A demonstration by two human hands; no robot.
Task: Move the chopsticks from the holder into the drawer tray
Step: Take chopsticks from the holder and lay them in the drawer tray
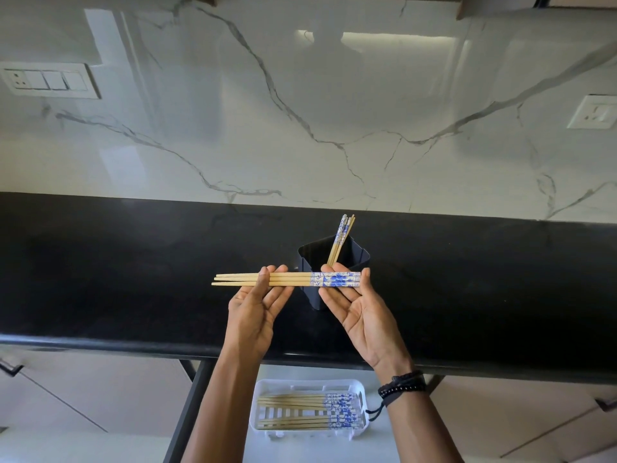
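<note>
Three wooden chopsticks (287, 279) with blue-and-white patterned ends lie level between my hands, above the black counter. My left hand (257, 309), palm up, pinches their plain ends, with the thumb across the top and the fingers beneath. My right hand (362, 312), palm up, carries the patterned ends on straight fingers, and its thumb is against the tips. Just behind stands a dark square holder (350, 259) with a few chopsticks (342, 238) leaning in it. In the open drawer below, a white slotted tray (262, 392) holds several chopsticks (310, 411) laid side by side.
The black counter (133, 279) runs across the view with a rounded front edge. A marble backsplash rises behind it, with a switch plate (50, 80) at left and a socket (594, 111) at right. Cabinet fronts flank the open drawer.
</note>
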